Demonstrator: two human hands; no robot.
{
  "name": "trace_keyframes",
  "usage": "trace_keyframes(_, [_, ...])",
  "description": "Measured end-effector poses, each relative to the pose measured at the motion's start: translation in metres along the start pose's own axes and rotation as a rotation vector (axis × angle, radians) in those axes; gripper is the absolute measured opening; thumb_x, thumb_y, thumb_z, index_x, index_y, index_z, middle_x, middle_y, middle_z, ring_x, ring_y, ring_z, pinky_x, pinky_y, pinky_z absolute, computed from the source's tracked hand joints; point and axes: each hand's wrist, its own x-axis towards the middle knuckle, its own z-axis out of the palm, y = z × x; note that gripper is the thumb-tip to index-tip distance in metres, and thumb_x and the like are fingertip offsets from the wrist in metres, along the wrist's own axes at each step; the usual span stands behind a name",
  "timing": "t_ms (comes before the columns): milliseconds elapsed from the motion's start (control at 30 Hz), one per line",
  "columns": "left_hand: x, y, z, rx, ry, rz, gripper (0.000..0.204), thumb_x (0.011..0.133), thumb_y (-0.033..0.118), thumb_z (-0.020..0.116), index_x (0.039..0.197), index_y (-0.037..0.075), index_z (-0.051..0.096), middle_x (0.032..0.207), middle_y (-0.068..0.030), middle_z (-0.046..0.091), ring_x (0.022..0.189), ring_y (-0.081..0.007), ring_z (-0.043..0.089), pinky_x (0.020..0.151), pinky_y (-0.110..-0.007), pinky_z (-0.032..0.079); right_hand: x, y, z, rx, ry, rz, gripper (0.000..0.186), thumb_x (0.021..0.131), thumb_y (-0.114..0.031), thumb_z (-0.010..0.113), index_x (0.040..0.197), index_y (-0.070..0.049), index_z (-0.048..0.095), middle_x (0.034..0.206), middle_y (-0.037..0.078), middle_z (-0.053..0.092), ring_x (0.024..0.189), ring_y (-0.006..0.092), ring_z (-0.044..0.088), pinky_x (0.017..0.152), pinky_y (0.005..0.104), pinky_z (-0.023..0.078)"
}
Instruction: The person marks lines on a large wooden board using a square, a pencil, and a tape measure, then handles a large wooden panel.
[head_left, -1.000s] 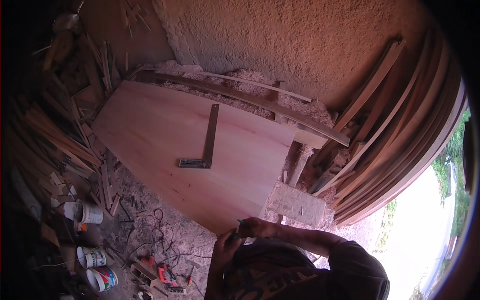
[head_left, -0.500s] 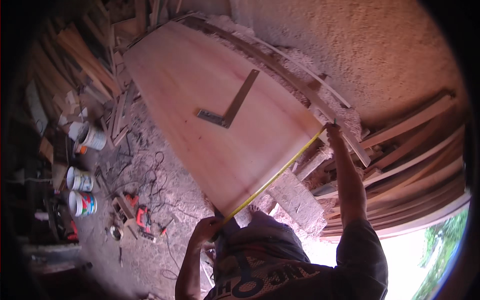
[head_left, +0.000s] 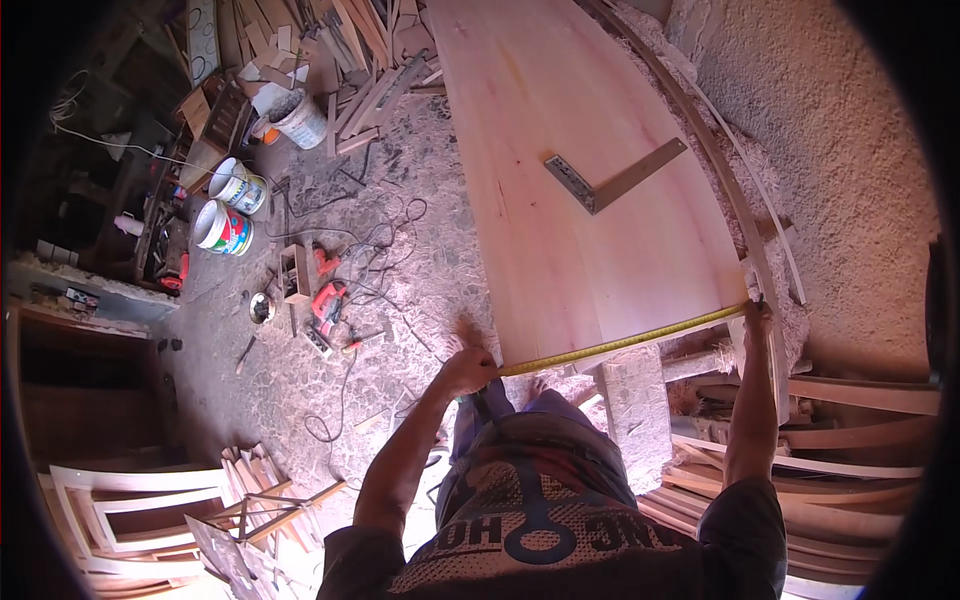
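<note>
A yellow tape measure is stretched across the near end of a large pale wooden panel. At the panel's left corner my left hand is closed around the tape's left end; its case is mostly hidden by the fingers. My right hand pinches the tape at the right corner, and its fingers are small and dark there. Further up on the panel lies a metal try square with its short stock toward the left, touched by neither hand.
Beside the panel on the right run long wooden strips along a rough wall. Stacked boards lie at the lower right. On the floor to the left are a red power tool, cords and several buckets. Wooden frames stand at the lower left.
The view has swung left, so the panel appears further right and more of the left floor shows. Both hands still hold the tape across the panel's near end.
</note>
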Motion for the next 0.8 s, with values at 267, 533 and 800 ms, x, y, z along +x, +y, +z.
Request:
trace_keyframes(267, [0.015,0.001,-0.002,-0.080,-0.039,0.109,0.027,0.078,0.024,0.066,0.092,0.003,0.073,0.085,-0.0158,0.071,0.080,-0.0274,0.070,0.072,-0.039,0.053,-0.022,-0.041,-0.048,0.067,-0.013,0.014,0.036,0.082,-0.037,0.064,0.093,-0.003,0.066,0.072,0.008,0.062,0.059,0.0196,0.060,0.048,0.0350,0.048])
trace_keyframes(533, [0.009,0.035,-0.012,-0.206,-0.104,-0.003,0.024,0.076,0.019,0.069,0.092,0.000,0.072,0.081,-0.0125,0.070,0.075,-0.0224,0.067,0.070,-0.034,0.052,-0.018,-0.032,-0.062,-0.025,0.044,-0.195,0.032,0.078,-0.033,0.070,0.074,-0.003,0.062,0.060,0.006,0.055,0.051,0.0165,0.053,0.047,0.0378,0.044])
trace_keyframes(800, [0.004,0.035,-0.015,-0.237,-0.100,-0.051,0.020,0.076,0.016,0.069,0.088,0.000,0.071,0.078,-0.0104,0.067,0.071,-0.0192,0.064,0.066,-0.033,0.049,-0.036,-0.047,-0.069,-0.080,-0.012,-0.130,0.034,0.081,-0.034,0.067,0.082,0.000,0.069,0.064,0.013,0.064,0.061,0.0253,0.064,0.059,0.0425,0.049])
